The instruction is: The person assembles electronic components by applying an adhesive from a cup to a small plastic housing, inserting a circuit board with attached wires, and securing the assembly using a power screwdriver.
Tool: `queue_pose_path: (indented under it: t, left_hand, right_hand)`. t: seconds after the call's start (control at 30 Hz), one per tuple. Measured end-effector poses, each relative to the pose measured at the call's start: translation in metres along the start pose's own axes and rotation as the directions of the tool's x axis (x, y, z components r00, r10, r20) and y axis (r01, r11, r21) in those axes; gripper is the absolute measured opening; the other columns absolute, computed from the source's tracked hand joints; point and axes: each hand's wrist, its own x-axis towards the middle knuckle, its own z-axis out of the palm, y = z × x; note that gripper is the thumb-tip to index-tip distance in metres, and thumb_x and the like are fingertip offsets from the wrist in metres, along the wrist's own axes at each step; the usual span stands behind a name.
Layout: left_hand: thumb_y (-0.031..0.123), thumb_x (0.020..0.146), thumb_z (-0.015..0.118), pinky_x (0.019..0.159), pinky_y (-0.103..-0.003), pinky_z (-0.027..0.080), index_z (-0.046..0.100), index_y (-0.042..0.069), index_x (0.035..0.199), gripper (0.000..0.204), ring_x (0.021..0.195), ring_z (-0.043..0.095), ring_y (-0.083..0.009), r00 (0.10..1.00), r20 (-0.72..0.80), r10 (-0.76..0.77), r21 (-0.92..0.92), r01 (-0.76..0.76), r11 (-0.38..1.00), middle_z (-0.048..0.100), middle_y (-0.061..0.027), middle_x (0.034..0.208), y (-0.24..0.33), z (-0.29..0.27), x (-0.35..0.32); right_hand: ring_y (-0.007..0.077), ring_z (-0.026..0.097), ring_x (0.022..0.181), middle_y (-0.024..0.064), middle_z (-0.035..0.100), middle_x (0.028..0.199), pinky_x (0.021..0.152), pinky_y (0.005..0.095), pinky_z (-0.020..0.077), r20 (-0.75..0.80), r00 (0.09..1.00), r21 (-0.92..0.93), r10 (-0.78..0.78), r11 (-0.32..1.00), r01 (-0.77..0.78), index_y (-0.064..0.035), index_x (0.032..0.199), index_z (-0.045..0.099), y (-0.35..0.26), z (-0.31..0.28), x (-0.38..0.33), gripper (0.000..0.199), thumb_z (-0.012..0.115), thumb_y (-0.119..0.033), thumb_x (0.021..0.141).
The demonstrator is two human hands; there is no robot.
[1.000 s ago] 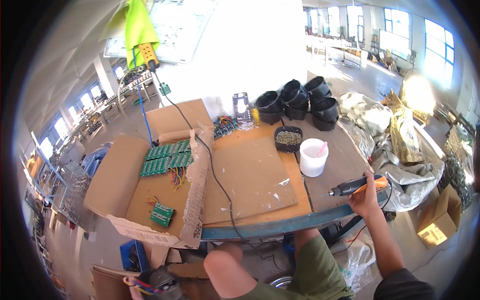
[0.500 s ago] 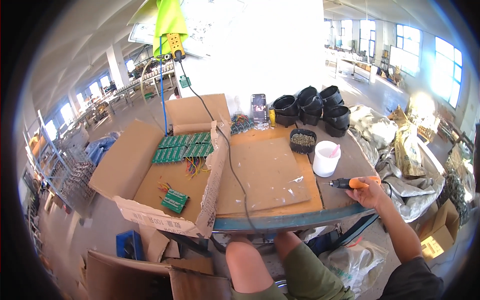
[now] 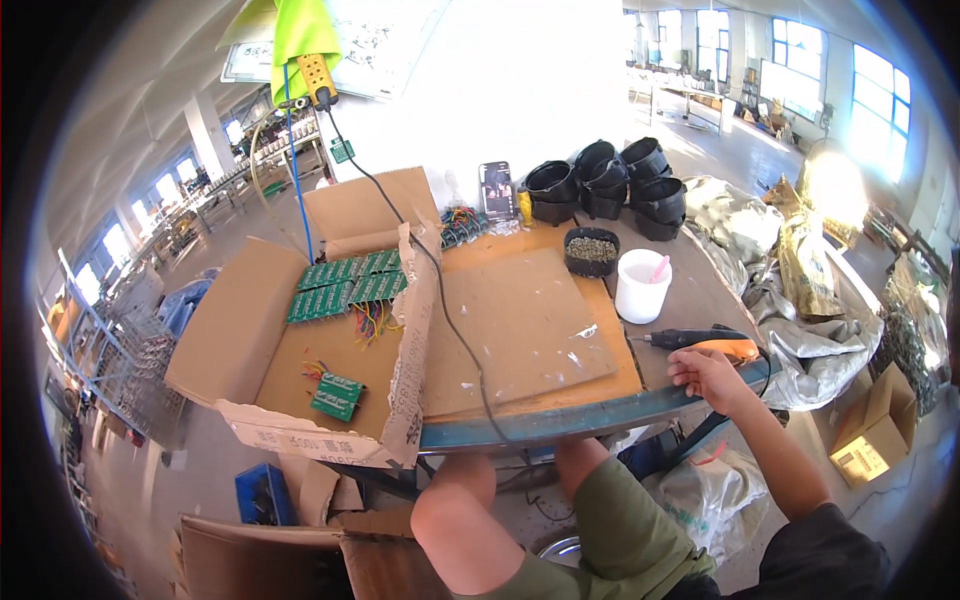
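My right hand (image 3: 706,379) is just on the near side of an orange-and-black electric screwdriver (image 3: 705,342), which lies at the right end of the table with its bit pointing left. The fingers are loosely bent and apart, and nothing shows between them. My left hand is out of sight. Beyond the screwdriver stands a white tub (image 3: 643,287) with a pink stick in it. A black cup of small screws (image 3: 591,251) is beside the tub. A cardboard sheet (image 3: 520,335) lies flat on the table's middle, crossed by a dark cable (image 3: 455,325).
An open carton (image 3: 290,385) on the left holds several green circuit boards (image 3: 338,284) with coloured wires, one group (image 3: 338,397) lying apart. Black plastic housings (image 3: 605,180) and a phone (image 3: 496,191) stand along the back. Sacks (image 3: 815,345) crowd the table's right side.
My right hand has let go of the screwdriver and drawn back slightly to the left and nearer. The screwdriver now lies on the table. The whole view has shifted a little.
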Motion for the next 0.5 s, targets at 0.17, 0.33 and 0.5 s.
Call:
queue_pose_path:
  t: [0.17, 0.33, 0.5]
  left_hand:
    - [0.062, 0.06, 0.086, 0.087, -0.05, 0.057, 0.037, -0.005, 0.143, 0.117, 0.105, 0.067, -0.0377, 0.998, 0.044, 0.033, 0.036, -0.035, 0.999, 0.066, -0.0214, 0.116, -0.002, 0.004, 0.019]
    - [0.059, 0.063, 0.085, 0.086, -0.052, 0.056, 0.042, -0.005, 0.139, 0.108, 0.104, 0.066, -0.0387, 0.996, 0.075, 0.039, 0.055, -0.043, 0.998, 0.066, -0.0219, 0.115, 0.0, 0.013, 0.022]
    - [0.056, 0.066, 0.084, 0.086, -0.053, 0.055, 0.047, -0.004, 0.135, 0.099, 0.103, 0.065, -0.0397, 0.991, 0.123, 0.045, 0.067, -0.054, 0.996, 0.066, -0.0223, 0.113, 0.006, 0.031, 0.021]
  right_hand:
    - [0.0102, 0.064, 0.076, 0.0054, 0.07, 0.092, 0.059, 0.0216, 0.0474, -0.005, 0.993, -0.165, -0.12, 0.979, 0.118, -0.001, 0.109, 0.065, 0.008, 0.005, 0.001, 0.023, 0.058, -0.019, 0.098]
    - [0.0092, 0.062, 0.074, 0.0051, 0.069, 0.088, 0.058, 0.0215, 0.0467, -0.037, 0.977, -0.262, -0.212, 0.945, 0.195, -0.0003, 0.108, 0.065, 0.012, 0.016, -0.005, 0.02, 0.059, -0.016, 0.097]
    - [0.0084, 0.062, 0.073, 0.0053, 0.069, 0.086, 0.059, 0.0207, 0.0475, -0.005, 0.953, -0.345, -0.304, 0.895, 0.283, 0.0007, 0.106, 0.064, 0.02, 0.015, -0.009, 0.018, 0.06, -0.014, 0.096]
